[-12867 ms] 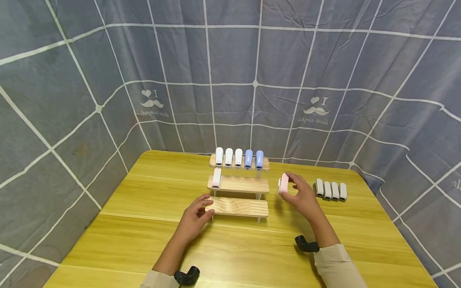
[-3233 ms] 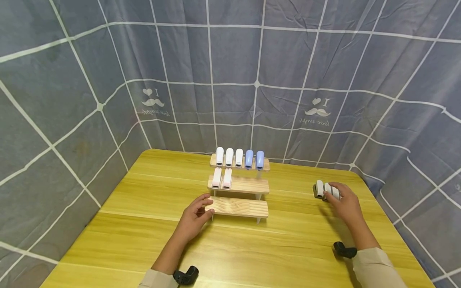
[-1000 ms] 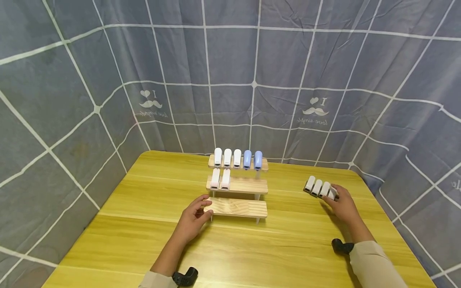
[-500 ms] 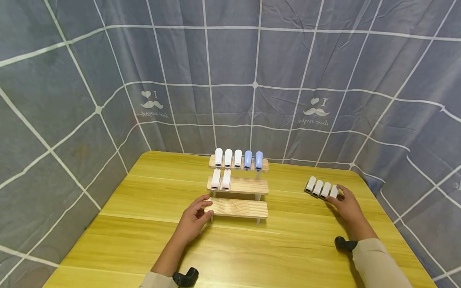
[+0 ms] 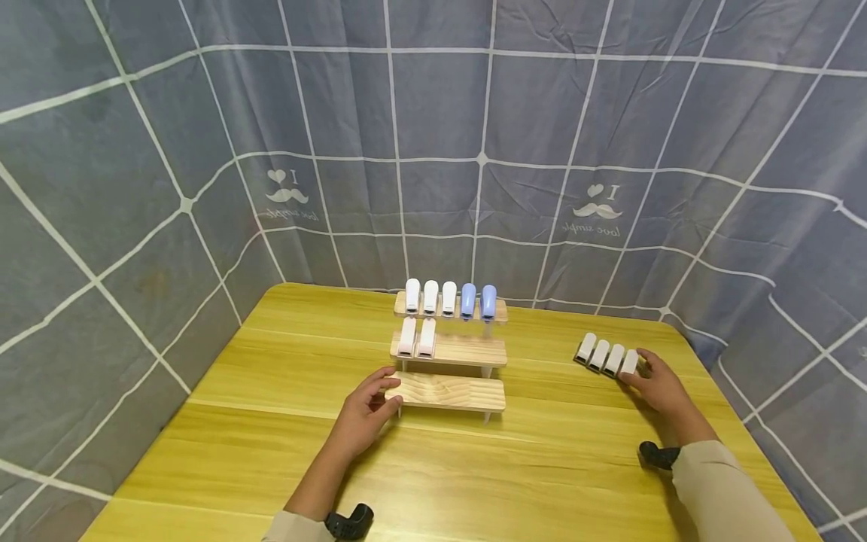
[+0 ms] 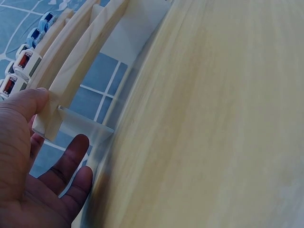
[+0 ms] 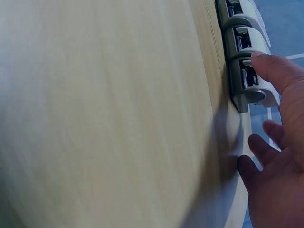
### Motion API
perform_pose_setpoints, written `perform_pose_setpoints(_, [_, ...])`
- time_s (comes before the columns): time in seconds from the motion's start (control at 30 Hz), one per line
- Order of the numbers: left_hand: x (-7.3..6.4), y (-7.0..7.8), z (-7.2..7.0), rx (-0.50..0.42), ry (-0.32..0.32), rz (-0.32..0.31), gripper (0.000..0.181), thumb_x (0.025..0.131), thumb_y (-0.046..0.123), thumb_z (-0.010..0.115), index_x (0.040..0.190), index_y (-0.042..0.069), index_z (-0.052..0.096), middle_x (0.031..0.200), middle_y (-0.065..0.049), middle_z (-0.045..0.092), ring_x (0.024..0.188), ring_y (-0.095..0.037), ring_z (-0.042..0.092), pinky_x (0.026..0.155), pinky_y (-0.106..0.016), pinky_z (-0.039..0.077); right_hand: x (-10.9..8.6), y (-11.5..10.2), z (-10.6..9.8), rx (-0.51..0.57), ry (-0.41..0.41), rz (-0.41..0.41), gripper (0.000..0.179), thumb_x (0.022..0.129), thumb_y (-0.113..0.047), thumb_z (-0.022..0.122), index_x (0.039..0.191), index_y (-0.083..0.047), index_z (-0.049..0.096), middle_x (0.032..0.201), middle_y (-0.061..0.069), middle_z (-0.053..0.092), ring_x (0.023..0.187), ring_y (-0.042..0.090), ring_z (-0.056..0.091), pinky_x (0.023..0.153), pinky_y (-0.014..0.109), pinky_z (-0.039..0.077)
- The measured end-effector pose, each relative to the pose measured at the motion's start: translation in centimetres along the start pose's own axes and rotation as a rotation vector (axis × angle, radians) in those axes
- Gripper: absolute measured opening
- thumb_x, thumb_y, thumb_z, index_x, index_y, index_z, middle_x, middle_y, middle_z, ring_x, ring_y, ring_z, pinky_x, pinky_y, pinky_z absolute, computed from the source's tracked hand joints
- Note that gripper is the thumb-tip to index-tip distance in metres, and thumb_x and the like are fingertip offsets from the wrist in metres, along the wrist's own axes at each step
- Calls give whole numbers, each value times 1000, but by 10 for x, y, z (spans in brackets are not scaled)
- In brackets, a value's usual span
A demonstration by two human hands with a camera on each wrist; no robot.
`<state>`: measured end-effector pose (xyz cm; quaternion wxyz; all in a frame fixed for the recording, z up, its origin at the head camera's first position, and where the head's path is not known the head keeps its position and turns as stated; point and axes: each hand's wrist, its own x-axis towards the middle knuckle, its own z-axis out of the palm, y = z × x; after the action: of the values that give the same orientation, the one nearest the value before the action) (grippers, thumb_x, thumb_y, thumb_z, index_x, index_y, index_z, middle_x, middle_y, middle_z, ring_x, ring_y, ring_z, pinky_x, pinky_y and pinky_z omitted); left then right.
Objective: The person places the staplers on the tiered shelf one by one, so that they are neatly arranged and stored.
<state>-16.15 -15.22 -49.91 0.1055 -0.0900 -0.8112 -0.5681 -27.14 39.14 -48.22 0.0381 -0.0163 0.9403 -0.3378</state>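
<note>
In the head view, my left hand (image 5: 362, 412) pinches the left end of the lowest wooden shelf (image 5: 447, 391) of a three-step stand. The left wrist view has its thumb (image 6: 31, 102) against the board, with other fingers loose below. My right hand (image 5: 662, 388) is at a slanted row of several white-topped staplers, thumb and forefinger around the rightmost stapler (image 5: 629, 362). In the right wrist view the thumb touches this stapler (image 7: 248, 76), its remaining fingers hang apart from it, and the forefinger is hidden. Two pink-and-white staplers (image 5: 427, 338) stand at the left of the middle shelf (image 5: 474, 350).
On the top shelf (image 5: 501, 309) three white staplers (image 5: 430, 297) and two blue staplers (image 5: 468, 299) stand side by side. The stand rests on a wood-grain table (image 5: 271, 361). A grey checked curtain (image 5: 433, 188) hangs behind and around it.
A second pink-and-white stapler, earlier in my right hand, now stands on the middle shelf. The white-topped row has shifted left and turned slantwise. Lately my right hand moved slightly right; my left stayed.
</note>
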Motion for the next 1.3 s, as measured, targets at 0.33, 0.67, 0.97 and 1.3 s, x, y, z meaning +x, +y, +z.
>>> perform_pose_setpoints(0.33, [-6,35,-2,-7,5,-33,24,91,0,69,116,-3,67,143,-19,51,110,-32,59,88,-41,51,4,4,3,-45,-10,-33,90,99,-35,63,152,13,9,144,49,21,130,63,25,103,70,26])
perform_pose_setpoints(0.67, [-7,48,-4,-2,0,-26,23,91,-1,69,113,-5,67,140,-20,54,107,-32,60,87,-39,51,3,4,4,-36,10,-36,87,98,-28,64,150,17,11,144,49,21,131,63,24,104,70,24])
perform_pose_setpoints(0.97, [-5,38,-2,-13,9,-13,23,91,0,70,113,-2,68,141,-17,54,106,-30,60,87,-41,51,-1,0,7,-18,54,-22,84,98,-28,64,148,18,14,143,46,26,129,61,29,103,68,27])
perform_pose_setpoints(1.3, [-5,31,-1,7,17,-11,24,90,0,70,114,-2,68,141,-18,53,106,-30,60,86,-35,51,-12,-3,11,89,97,-14,87,97,-31,66,152,11,13,149,42,23,135,60,22,105,70,23])
